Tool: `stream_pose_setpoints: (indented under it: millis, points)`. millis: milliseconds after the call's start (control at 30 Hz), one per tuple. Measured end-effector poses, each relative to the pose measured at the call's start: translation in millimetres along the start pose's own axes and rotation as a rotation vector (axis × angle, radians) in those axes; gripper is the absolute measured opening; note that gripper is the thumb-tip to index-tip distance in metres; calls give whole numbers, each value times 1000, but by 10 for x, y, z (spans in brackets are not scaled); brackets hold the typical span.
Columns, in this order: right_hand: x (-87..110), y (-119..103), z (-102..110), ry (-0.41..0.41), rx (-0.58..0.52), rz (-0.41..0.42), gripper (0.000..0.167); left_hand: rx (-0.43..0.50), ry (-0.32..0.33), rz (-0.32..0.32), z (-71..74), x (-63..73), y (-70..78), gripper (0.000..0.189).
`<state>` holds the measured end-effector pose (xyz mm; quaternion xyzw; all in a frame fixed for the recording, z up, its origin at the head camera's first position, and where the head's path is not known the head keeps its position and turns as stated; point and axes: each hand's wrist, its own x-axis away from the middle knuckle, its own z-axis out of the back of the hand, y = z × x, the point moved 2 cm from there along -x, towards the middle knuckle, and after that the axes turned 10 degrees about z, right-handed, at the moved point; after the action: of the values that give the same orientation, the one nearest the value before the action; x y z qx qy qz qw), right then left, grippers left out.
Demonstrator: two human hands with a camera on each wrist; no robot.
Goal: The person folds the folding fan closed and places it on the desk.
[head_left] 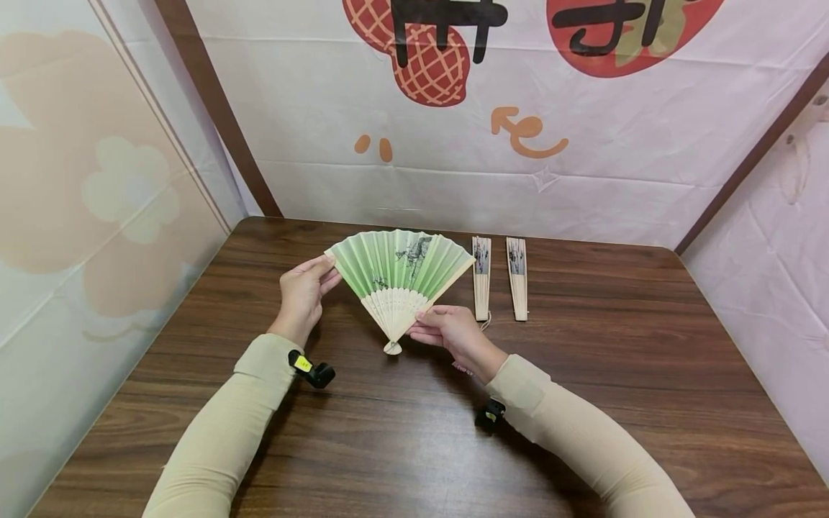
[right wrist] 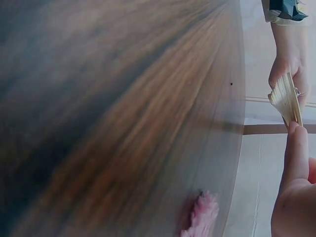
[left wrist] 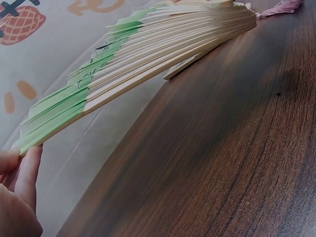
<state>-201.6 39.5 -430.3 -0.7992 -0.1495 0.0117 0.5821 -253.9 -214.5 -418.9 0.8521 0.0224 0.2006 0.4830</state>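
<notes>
A folding fan [head_left: 404,270] with pale wooden ribs and green pleated leaf is spread wide above the table, its pivot end toward me. Dark ink drawings mark the leaf. My left hand [head_left: 303,293] pinches the leaf's upper left corner between thumb and fingers, also seen in the left wrist view, where the fan [left wrist: 148,66] is edge-on. My right hand [head_left: 456,334] holds the right outer rib, low down near the pivot, thumb on top. A pink tassel [right wrist: 201,217] hangs below the right hand.
Two closed folding fans, one [head_left: 481,280] beside the other [head_left: 517,280], lie at the back of the dark wooden table [head_left: 615,345], right of the spread fan. Printed cloth walls [head_left: 453,187] stand behind the table and along both sides.
</notes>
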Motion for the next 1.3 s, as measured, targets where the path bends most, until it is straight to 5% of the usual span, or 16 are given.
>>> stream_pose_setpoints:
  millis: [1300]
  points:
    - [-6,32,-14,-33,81,-36,11,-80,-19,10,-75,10,-56,25]
